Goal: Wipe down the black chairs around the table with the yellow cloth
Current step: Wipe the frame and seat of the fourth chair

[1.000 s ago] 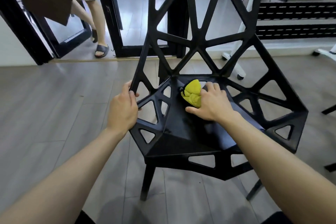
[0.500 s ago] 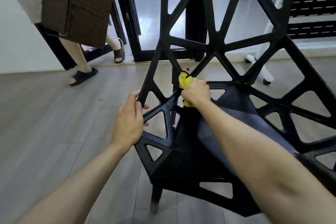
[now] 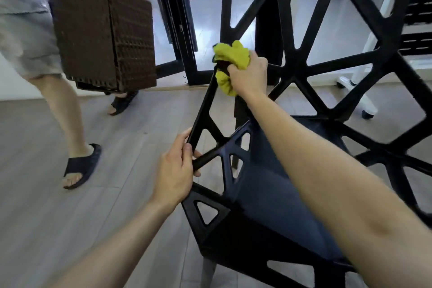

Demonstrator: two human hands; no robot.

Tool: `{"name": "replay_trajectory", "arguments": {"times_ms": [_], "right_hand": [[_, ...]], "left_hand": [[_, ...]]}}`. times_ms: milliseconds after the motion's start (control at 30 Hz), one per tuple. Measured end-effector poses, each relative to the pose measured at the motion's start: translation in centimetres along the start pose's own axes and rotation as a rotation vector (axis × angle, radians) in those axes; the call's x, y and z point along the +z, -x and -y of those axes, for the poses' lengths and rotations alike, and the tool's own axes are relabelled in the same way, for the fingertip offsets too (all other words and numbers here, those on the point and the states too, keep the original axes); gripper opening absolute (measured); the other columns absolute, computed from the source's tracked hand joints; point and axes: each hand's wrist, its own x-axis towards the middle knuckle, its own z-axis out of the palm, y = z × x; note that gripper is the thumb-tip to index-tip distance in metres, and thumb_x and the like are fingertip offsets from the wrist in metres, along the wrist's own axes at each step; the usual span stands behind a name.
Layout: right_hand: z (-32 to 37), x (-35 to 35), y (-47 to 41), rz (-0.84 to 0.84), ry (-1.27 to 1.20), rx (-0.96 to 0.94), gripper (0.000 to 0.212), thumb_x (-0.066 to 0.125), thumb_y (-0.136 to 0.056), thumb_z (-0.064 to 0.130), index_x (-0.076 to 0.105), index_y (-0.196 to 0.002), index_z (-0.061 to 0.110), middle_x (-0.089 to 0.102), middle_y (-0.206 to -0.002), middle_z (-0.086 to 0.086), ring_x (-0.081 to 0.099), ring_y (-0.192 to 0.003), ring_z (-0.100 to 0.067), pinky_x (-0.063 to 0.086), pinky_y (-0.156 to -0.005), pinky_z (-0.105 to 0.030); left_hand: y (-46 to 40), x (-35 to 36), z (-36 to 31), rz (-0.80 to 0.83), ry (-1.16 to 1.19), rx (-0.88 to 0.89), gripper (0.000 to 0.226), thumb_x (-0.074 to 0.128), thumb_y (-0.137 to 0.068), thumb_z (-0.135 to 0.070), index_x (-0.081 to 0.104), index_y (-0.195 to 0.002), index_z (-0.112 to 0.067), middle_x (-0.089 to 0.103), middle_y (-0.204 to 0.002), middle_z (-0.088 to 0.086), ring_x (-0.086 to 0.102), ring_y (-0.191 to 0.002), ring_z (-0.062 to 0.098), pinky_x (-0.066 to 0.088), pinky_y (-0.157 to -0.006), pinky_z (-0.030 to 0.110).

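A black chair [image 3: 292,70] with an open web of triangular cut-outs fills the right half of the view, its seat low and its backrest rising at the top. My right hand [image 3: 251,75] grips the bunched yellow cloth [image 3: 230,63], wrapped around the left edge strut of the backrest. My left hand [image 3: 175,170] grips the chair's left side frame lower down, fingers curled around a strut where the seat meets the back.
A person in grey shorts and dark sandals [image 3: 81,166] walks on the grey wood floor at left, carrying a brown woven crate [image 3: 102,30]. Black door frames [image 3: 187,42] stand behind the chair. White furniture legs [image 3: 364,91] stand at right.
My right hand has carried the cloth from the seat up the left backrest strut. The person with the crate has walked closer on the left. My left hand keeps its grip.
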Motion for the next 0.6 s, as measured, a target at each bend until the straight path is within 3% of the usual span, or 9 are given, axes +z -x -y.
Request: {"name": "replay_trajectory", "arguments": {"times_ms": [133,233,367,433,500,600], "right_hand": [[-2.2,3.4,5.2,0.088,0.020,-0.133,0.019,0.069,-0.093,0.022,0.064,-0.111,0.018,0.045,-0.122,0.000,0.055,-0.087,-0.012,0.049,-0.087,-0.028],[-5.8,1.7,10.7,0.253,-0.004,-0.261,0.019,0.072,-0.091,0.019,0.070,-0.109,0.021,0.050,-0.116,0.002,0.057,-0.091,-0.005,0.046,-0.085,-0.017],[-2.2,1.8,0.8,-0.075,-0.077,-0.160,0.024,0.068,-0.094,0.016,0.067,-0.117,0.012,0.046,-0.125,-0.004,0.050,-0.085,0.002,0.046,-0.087,-0.020],[-0.4,2.7,-1.8,-0.063,-0.055,-0.119,0.022,0.069,-0.092,0.020,0.067,-0.113,0.013,0.044,-0.127,-0.005,0.055,-0.086,-0.004,0.047,-0.093,-0.024],[-1.1,3.6,2.5,0.056,-0.043,-0.188,0.020,0.073,-0.088,0.023,0.070,-0.106,0.017,0.043,-0.127,-0.001,0.061,-0.093,-0.015,0.053,-0.091,-0.029],[-2.8,1.9,12.4,0.376,-0.087,-0.372,0.032,0.081,-0.084,0.027,0.077,-0.116,0.028,0.043,-0.127,0.009,0.059,-0.101,-0.004,0.050,-0.090,-0.016]], "left_hand": [[0.0,0.0,0.3,-0.002,0.003,0.013,0.043,0.036,-0.117,-0.020,0.050,-0.154,-0.036,0.075,-0.092,-0.006,0.074,-0.057,0.015,0.062,-0.060,0.048],[0.0,0.0,0.5,-0.023,-0.006,0.022,0.044,0.037,-0.117,-0.019,0.051,-0.154,-0.037,0.075,-0.091,-0.007,0.074,-0.056,0.014,0.062,-0.060,0.046],[0.1,0.0,0.2,-0.016,-0.013,0.015,0.043,0.037,-0.117,-0.022,0.049,-0.156,-0.037,0.075,-0.092,-0.006,0.075,-0.058,0.015,0.063,-0.061,0.042],[0.1,-0.1,0.1,-0.012,0.003,0.009,0.042,0.037,-0.118,-0.021,0.049,-0.154,-0.038,0.076,-0.092,-0.004,0.075,-0.058,0.015,0.062,-0.060,0.040],[0.1,-0.1,0.1,-0.016,0.021,-0.009,0.040,0.038,-0.117,-0.018,0.054,-0.149,-0.036,0.076,-0.090,-0.003,0.074,-0.057,0.016,0.060,-0.057,0.038],[0.1,0.1,0.6,-0.056,0.081,-0.050,0.026,0.042,-0.113,-0.009,0.064,-0.118,-0.021,0.073,-0.074,-0.001,0.072,-0.053,0.020,0.058,-0.054,0.046]]}}
